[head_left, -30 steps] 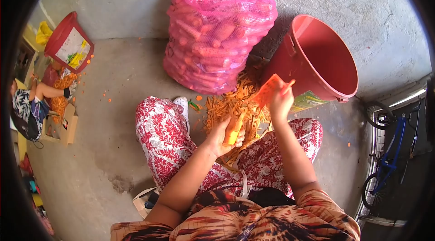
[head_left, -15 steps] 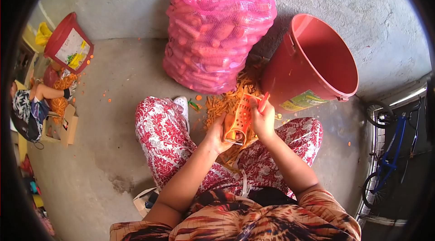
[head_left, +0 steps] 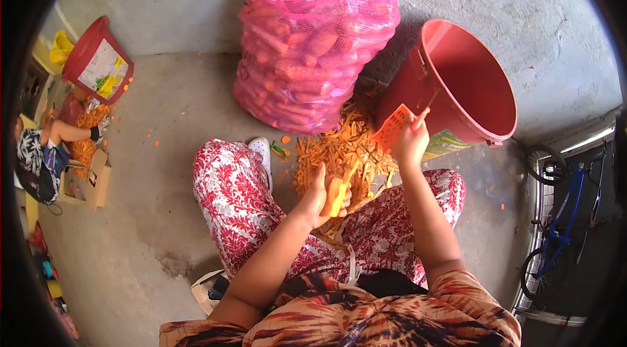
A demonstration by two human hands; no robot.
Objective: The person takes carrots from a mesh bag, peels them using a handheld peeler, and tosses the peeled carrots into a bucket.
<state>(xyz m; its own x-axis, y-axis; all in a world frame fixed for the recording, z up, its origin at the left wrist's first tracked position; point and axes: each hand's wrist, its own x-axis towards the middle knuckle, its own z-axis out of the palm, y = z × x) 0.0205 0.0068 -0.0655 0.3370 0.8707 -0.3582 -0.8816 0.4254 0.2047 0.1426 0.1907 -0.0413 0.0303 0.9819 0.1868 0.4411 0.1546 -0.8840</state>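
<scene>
My left hand (head_left: 313, 201) is wrapped round a bright orange, peeled-looking carrot (head_left: 336, 197) above my lap. My right hand (head_left: 411, 146), farther forward and to the right, grips the handle of an orange grater-like peeling tool (head_left: 390, 128) with a flat panel full of holes. The tool is apart from the carrot, close to the big red bucket (head_left: 405, 95). A heap of orange carrot peelings (head_left: 349, 148) lies on the floor between my legs, below both hands.
A pink mesh sack (head_left: 307, 53) full of carrots stands against the wall. At the far left, another person's leg (head_left: 73, 132) shows beside a second red bucket (head_left: 98, 63) and a cardboard box (head_left: 99, 178). A blue bicycle (head_left: 569, 210) is at the right.
My right hand has moved the tool forward and right, off the carrot. My left hand keeps the carrot, which is now uncovered, in nearly the same place.
</scene>
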